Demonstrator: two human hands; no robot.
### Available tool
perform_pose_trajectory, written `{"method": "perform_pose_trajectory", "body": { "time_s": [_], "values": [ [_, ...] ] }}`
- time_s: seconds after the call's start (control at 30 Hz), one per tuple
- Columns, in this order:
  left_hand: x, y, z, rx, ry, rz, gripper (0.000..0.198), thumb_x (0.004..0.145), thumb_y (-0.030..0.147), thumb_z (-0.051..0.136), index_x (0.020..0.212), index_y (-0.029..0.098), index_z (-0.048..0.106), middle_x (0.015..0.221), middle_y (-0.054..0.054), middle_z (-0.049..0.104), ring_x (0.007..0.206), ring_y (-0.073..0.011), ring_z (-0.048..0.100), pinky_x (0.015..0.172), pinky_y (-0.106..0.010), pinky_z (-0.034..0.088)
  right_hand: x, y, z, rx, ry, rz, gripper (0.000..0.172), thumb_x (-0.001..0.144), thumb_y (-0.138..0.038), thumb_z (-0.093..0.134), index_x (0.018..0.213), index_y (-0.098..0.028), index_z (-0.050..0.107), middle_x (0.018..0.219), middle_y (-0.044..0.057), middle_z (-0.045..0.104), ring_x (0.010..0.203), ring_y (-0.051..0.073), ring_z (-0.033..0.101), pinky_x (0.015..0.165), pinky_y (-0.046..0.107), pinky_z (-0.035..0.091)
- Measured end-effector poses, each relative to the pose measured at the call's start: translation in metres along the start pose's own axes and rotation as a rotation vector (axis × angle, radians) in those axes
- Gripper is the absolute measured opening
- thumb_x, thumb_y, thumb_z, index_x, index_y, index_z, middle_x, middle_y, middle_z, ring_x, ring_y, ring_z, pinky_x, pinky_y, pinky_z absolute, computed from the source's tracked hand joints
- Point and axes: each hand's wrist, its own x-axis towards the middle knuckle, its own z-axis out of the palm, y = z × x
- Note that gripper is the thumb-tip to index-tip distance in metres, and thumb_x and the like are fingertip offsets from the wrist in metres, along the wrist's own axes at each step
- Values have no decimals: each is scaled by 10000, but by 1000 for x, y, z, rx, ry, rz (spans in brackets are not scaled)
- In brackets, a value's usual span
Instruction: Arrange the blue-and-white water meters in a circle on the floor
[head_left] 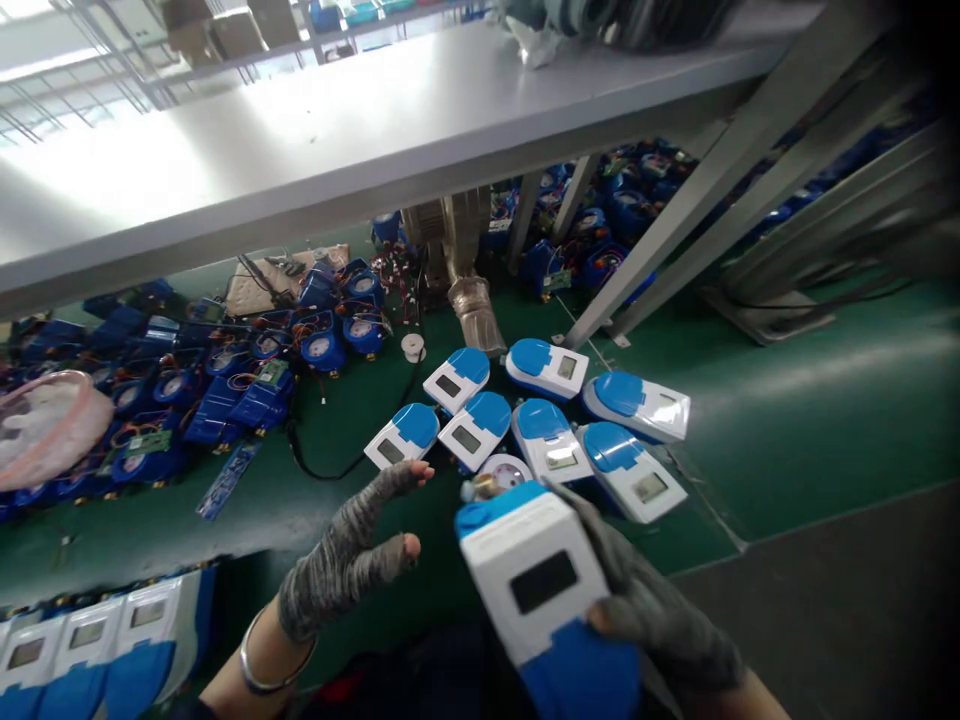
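Note:
My right hand [660, 620], in a grey fingerless glove, grips a white-and-blue water meter [544, 590] with a dark display window, its brass fitting pointing away from me. My left hand [352, 555], also gloved and with a metal bangle on the wrist, hovers with fingers apart just left of that meter, holding nothing. On the green bench beyond them lie several finished meters with white bodies and blue covers [547, 368], packed close together.
A heap of uncovered blue meter bodies with wires [322, 350] fills the left of the bench. A pink bowl [45, 425] sits far left. More finished meters [90, 640] lie at lower left. A grey shelf [375, 150] overhangs; slanted metal struts [675, 220] stand right.

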Motion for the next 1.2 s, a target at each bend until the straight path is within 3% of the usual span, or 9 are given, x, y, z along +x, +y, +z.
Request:
{"method": "perform_pose_trajectory", "body": {
  "time_s": [0.1, 0.17, 0.23, 0.3, 0.37, 0.53, 0.7, 0.9, 1.2],
  "values": [
    [-7, 5, -18, 39, -224, -106, 648, 708, 303, 857, 1326, 264, 665, 1301, -85, 676, 1232, -368, 598, 1085, -458, 474, 40, -22, 59, 6, -338, 82, 826, 521, -467, 906, 1271, -243, 642, 1204, 88, 681, 1115, 311, 624, 926, 432, 527],
    [-16, -16, -34, 35, -408, -273, 649, 695, 309, 869, 1309, 260, 664, 1224, -82, 708, 1127, -355, 649, 978, -457, 533, 63, -19, 101, -20, -522, 167, 773, 521, -388, 902, 1237, -222, 664, 1167, 67, 697, 1061, 281, 641, 893, 394, 537],
    [-32, -50, -49, -31, -496, -395, 652, 695, 318, 872, 1305, 265, 649, 1198, -72, 716, 1090, -342, 662, 929, -451, 548, 80, -3, 137, -72, -640, 234, 673, 523, -349, 888, 1150, -194, 702, 1067, 45, 713, 983, 247, 653, 838, 349, 540],
    [-55, -90, -59, -132, -408, -427, 669, 668, 311, 889, 1292, 277, 649, 1226, -68, 708, 1128, -343, 649, 953, -458, 534, 91, 19, 161, -181, -660, 278, 585, 513, -366, 886, 1043, -174, 729, 957, 30, 710, 908, 225, 649, 783, 322, 531],
    [-82, -128, -62, -248, -270, -446, 710, 641, 315, 901, 1303, 296, 646, 1249, -69, 700, 1156, -346, 642, 992, -468, 514, 93, 37, 174, -334, -553, 281, 605, 503, -436, 895, 1028, -185, 729, 931, 27, 698, 888, 225, 636, 762, 322, 519],
    [-132, -198, -47, -525, 45, -521, 668, 680, 468, 853, 1294, 292, 655, 1174, -105, 720, 1076, -352, 681, 965, -485, 526, 66, 54, 170, -566, -103, 59, 679, 650, -523, 818, 1239, -237, 637, 1113, 58, 677, 999, 254, 618, 885, 375, 488],
    [-120, -241, -12, -590, 201, -425, 558, 675, 481, 854, 1163, 241, 728, 1104, -113, 737, 1018, -340, 693, 912, -439, 552, 22, 63, 155, -336, -36, -12, 525, 836, -504, 648, 1258, -201, 571, 1182, 77, 649, 1063, 249, 614, 927, 382, 479],
    [-70, -246, 19, -750, 270, -357, 528, 733, 426, 829, 1181, 172, 713, 1122, -140, 740, 1009, -324, 701, 873, -407, 567, -3, 60, 153, -234, 27, 49, 447, 818, -464, 603, 1179, -201, 576, 986, 54, 659, 901, 237, 620, 826, 392, 503],
    [-27, -243, 17, -727, 259, -355, 539, 698, 383, 866, 1153, 144, 704, 1028, -111, 752, 887, -257, 706, 828, -366, 561, -11, 57, 148, -167, 51, 22, 471, 799, -498, 609, 1159, -196, 586, 989, 77, 677, 908, 275, 654, 825, 441, 515]
  ]
}}
